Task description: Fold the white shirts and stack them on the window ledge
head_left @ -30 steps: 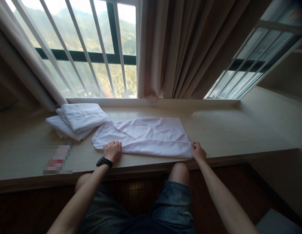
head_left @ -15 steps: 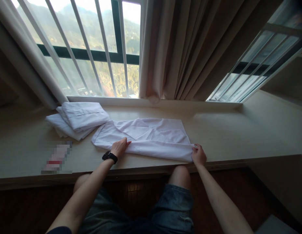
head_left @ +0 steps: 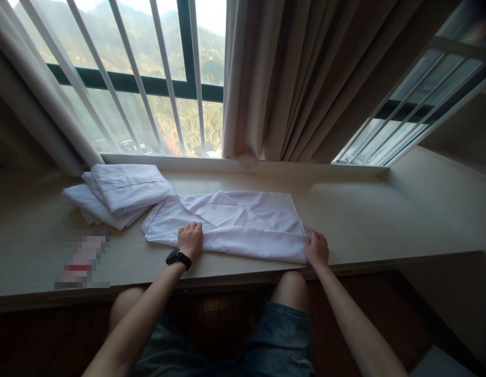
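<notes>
A white cloth garment (head_left: 246, 214) lies spread lengthwise on the pale ledge, with a long fold running along its near side. My left hand (head_left: 190, 241), a black watch on its wrist, has curled fingers pressed on the fold, left of the middle. At the right near corner my right hand (head_left: 317, 247) grips the cloth edge, its thumb partly hidden. A stack of folded white cloth (head_left: 127, 188) sits to the left and touches the garment's left end.
The ledge (head_left: 364, 220) runs beneath a barred window (head_left: 141, 84) with curtains (head_left: 306, 78). A blurred-out flat item (head_left: 84, 259) lies at the left near the front edge. My knees (head_left: 290, 293) are just below that edge.
My left hand has turned from a pinch on the fold to curled knuckles lying on it. My right hand stays at the corner, its fingers slightly shifted. The view has moved a little.
</notes>
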Available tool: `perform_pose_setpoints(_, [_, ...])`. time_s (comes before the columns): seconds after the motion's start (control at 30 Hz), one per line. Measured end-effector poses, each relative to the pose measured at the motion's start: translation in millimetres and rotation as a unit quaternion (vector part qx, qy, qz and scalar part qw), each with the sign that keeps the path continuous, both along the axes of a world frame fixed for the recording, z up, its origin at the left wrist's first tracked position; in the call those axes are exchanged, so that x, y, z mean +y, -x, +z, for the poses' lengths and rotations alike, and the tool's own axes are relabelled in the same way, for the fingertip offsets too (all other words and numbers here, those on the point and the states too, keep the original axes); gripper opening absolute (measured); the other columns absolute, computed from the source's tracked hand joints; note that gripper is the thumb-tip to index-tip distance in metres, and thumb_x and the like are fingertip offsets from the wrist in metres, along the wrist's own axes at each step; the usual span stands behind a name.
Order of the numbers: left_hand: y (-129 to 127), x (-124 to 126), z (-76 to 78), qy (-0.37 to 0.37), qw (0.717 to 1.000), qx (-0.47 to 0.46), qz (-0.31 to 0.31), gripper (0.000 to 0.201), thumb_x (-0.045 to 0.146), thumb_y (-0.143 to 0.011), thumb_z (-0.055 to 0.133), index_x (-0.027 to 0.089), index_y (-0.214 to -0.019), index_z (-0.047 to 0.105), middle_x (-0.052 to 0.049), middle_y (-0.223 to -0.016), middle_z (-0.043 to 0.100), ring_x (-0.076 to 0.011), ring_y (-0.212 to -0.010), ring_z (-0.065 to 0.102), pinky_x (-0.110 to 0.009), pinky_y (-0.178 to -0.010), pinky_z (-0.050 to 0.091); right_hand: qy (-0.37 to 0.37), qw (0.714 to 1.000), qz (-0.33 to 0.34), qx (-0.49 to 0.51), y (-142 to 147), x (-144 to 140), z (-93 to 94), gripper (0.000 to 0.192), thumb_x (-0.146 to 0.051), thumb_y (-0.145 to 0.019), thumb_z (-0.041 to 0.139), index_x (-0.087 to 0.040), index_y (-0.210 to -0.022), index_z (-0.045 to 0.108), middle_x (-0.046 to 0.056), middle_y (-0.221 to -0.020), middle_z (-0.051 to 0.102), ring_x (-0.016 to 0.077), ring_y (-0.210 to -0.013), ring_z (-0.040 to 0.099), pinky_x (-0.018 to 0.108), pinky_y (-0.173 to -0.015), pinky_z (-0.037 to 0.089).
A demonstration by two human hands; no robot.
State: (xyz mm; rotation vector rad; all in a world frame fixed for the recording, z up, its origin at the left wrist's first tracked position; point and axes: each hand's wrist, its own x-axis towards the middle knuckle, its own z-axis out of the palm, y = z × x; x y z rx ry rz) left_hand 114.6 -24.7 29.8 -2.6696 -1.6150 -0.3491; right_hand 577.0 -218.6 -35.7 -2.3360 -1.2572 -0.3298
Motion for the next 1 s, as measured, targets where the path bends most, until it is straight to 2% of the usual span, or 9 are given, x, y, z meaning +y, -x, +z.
perform_pose_setpoints(0.1, [-20.2,-14.3,-2.1,-0.048,0.993,-0.041,-0.099,0.042,0.031,-0.101,0.038,0.027,-0.139,0.056,-0.011,-0.147,0.053,-0.032,-0.139,0.042,-0.057,-0.116,0.024,0.013,0.992,0.108,-0.06,29.0,13.3,9.5,0.045,-0.036,-0.101,0.035,-0.016,-0.132,0.062,0.014,-0.134,0.061,0.0284,-0.131,0.048,0.044,-0.112,0.035])
perform_pose_setpoints(0.17, [-31.5,-23.1,-9.7,-0.033,0.987,-0.036,-0.152,0.045,0.039,-0.102,0.038,0.038,-0.145,0.05,-0.003,-0.156,0.044,-0.033,-0.146,0.032,-0.065,-0.118,0.014,0.062,0.98,0.175,-0.073,53.7,21.2,11.3,0.047,-0.04,-0.102,0.035,-0.022,-0.139,0.058,0.009,-0.147,0.053,0.0289,-0.142,0.038,0.049,-0.118,0.028])
perform_pose_setpoints(0.27, [-39.0,-30.3,-24.2,0.009,0.988,-0.02,-0.15,0.047,0.044,-0.102,0.035,0.043,-0.148,0.046,0.001,-0.159,0.04,-0.0351,-0.149,0.027,-0.071,-0.116,0.012,0.146,0.965,0.211,-0.061,82.8,26.1,6.6,0.05,-0.046,-0.103,0.035,-0.033,-0.15,0.046,0.002,-0.16,0.037,0.0308,-0.15,0.025,0.058,-0.119,0.021])
perform_pose_setpoints(0.43, [-34.8,-33.2,-32.7,0.013,0.991,-0.016,-0.134,0.048,0.043,-0.102,0.036,0.042,-0.15,0.044,0.002,-0.161,0.037,-0.033,-0.151,0.025,-0.066,-0.119,0.012,0.177,0.96,0.215,-0.018,86.9,22.6,-3.3,0.052,-0.048,-0.104,0.03,-0.036,-0.153,0.04,-0.001,-0.162,0.034,0.0302,-0.15,0.026,0.06,-0.119,0.022])
perform_pose_setpoints(0.6, [-33.4,-34.7,-29.9,-0.004,0.992,-0.013,-0.127,0.053,0.042,-0.101,0.037,0.037,-0.154,0.038,-0.001,-0.163,0.033,-0.0326,-0.151,0.025,-0.065,-0.12,0.012,0.103,0.983,0.152,0.018,58.3,46.9,11.4,0.055,-0.042,-0.105,0.023,-0.021,-0.148,0.051,0.009,-0.151,0.05,0.0227,-0.142,0.041,0.043,-0.119,0.031])
perform_pose_setpoints(0.7, [-34.6,-33.9,-30.4,-0.008,0.992,-0.006,-0.124,0.053,0.043,-0.102,0.034,0.034,-0.154,0.04,-0.003,-0.163,0.032,-0.0317,-0.151,0.025,-0.063,-0.121,0.011,0.116,0.991,0.068,-0.005,40.8,72.4,24.6,0.054,-0.044,-0.104,0.026,-0.025,-0.151,0.046,0.007,-0.16,0.036,0.0306,-0.149,0.029,0.053,-0.119,0.027])
perform_pose_setpoints(0.77, [-34.9,-33.0,-31.1,-0.005,0.992,-0.004,-0.125,0.053,0.044,-0.102,0.034,0.033,-0.153,0.042,-0.003,-0.163,0.033,-0.0306,-0.151,0.026,-0.06,-0.121,0.013,0.163,0.985,0.06,-0.006,34.1,84.4,27.2,0.053,-0.048,-0.104,0.029,-0.032,-0.153,0.041,0.003,-0.165,0.026,0.0347,-0.15,0.023,0.059,-0.118,0.024])
perform_pose_setpoints(0.87, [-34.7,-32.1,-31.8,-0.003,0.992,-0.005,-0.123,0.052,0.044,-0.101,0.035,0.034,-0.152,0.043,-0.002,-0.162,0.033,-0.0297,-0.151,0.027,-0.059,-0.122,0.014,0.222,0.971,0.082,0.014,32.4,88.7,19.5,0.052,-0.048,-0.104,0.029,-0.034,-0.153,0.042,0.002,-0.164,0.029,0.0325,-0.149,0.026,0.058,-0.117,0.024])
perform_pose_setpoints(1.0, [-34.5,-31.4,-31.2,-0.003,0.992,-0.008,-0.123,0.052,0.043,-0.101,0.036,0.033,-0.152,0.044,-0.002,-0.162,0.034,-0.0299,-0.151,0.027,-0.059,-0.122,0.015,0.18,0.981,0.07,-0.006,36.9,79.9,4.2,0.049,-0.043,-0.104,0.031,-0.032,-0.147,0.051,0.002,-0.159,0.04,0.0294,-0.146,0.032,0.053,-0.118,0.023])
